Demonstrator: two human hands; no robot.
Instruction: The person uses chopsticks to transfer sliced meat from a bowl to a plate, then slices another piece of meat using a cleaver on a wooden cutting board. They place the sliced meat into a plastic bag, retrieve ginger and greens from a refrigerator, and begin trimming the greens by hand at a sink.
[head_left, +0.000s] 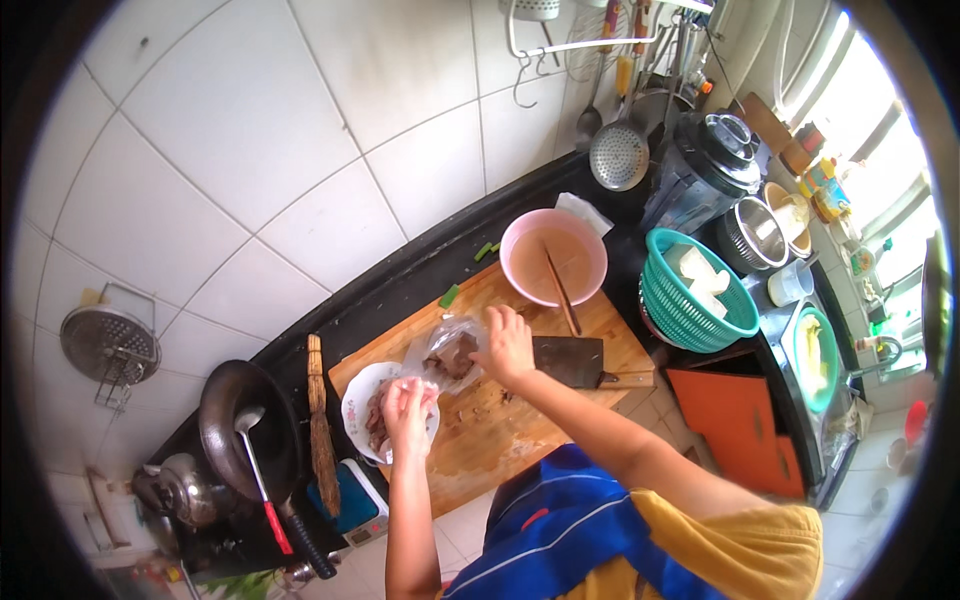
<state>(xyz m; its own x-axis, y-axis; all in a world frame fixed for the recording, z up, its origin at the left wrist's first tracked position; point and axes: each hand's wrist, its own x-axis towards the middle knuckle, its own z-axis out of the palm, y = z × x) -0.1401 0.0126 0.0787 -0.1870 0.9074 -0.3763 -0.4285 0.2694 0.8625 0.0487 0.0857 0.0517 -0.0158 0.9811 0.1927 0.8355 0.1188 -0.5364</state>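
Note:
A clear plastic bag with dark brown meat inside lies on the wooden cutting board. My left hand is above a white flower-patterned bowl of sliced meat, pinching a bunched bit of clear plastic that looks like part of the bag. At the bag's right side is my right hand, fingers bent and somewhat apart; whether it grips the plastic cannot be told. A cleaver lies flat just right of that hand. Behind it, a pink bowl contains brownish liquid and wooden chopsticks.
Green scallion pieces are near the board's back edge. A teal basket with white chunks stands right, before a blender. Left are a bamboo brush, a digital scale and a wok with a red-handled ladle.

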